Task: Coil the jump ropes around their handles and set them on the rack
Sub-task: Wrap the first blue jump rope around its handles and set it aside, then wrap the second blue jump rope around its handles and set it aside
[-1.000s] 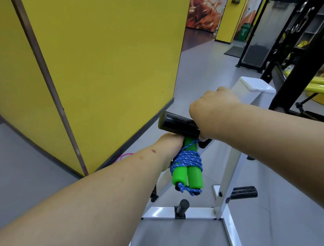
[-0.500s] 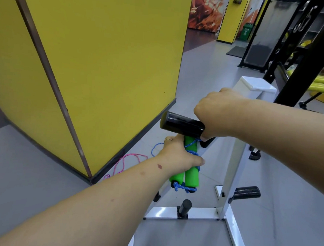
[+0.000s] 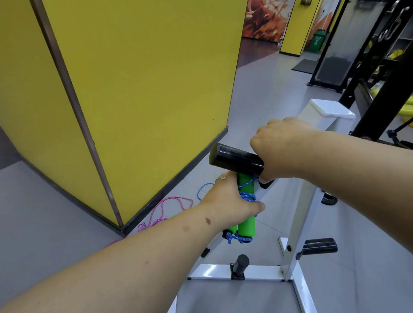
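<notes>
A blue jump rope is coiled round its two green foam handles (image 3: 245, 226), which hang just under a black peg (image 3: 236, 160) of the white rack (image 3: 302, 208). My left hand (image 3: 229, 204) grips the coiled bundle from the left, thumb across its front. My right hand (image 3: 279, 152) reaches in from the right with fingers curled at the base of the black peg, where a strand of blue rope passes; what it holds is hidden. A pink jump rope (image 3: 165, 209) and a loop of blue rope (image 3: 202, 190) lie loose on the floor by the wall.
A yellow wall (image 3: 133, 82) with a dark baseboard stands close on the left. The rack has lower black pegs (image 3: 318, 248) (image 3: 241, 263) and a white floor frame (image 3: 238, 272). Black gym equipment (image 3: 381, 81) and yellow pads fill the right background.
My left hand slid down from the top of the bundle and now wraps round the handles from the front. The camera shifted, and loose pink and blue ropes came into view on the floor.
</notes>
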`<act>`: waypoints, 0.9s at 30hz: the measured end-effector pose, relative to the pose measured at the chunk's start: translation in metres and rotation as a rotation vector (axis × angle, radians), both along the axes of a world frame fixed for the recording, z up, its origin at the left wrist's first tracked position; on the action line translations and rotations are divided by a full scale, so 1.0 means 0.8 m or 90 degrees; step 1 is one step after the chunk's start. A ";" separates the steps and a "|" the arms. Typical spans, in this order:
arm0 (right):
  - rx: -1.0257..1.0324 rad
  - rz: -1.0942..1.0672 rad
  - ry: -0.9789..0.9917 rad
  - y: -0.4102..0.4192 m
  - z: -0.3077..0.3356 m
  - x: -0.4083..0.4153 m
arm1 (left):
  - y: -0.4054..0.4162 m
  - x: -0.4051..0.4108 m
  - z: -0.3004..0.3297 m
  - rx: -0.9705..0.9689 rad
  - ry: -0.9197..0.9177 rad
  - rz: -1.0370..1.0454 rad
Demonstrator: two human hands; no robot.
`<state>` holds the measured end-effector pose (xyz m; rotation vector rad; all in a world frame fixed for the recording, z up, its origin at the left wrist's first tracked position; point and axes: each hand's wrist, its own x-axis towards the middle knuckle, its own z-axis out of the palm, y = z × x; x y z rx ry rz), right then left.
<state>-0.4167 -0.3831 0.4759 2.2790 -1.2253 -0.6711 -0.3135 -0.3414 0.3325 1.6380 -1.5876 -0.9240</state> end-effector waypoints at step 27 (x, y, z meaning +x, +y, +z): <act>0.096 0.211 -0.586 0.172 -0.154 0.181 | 0.237 0.226 0.026 -0.090 -0.499 0.260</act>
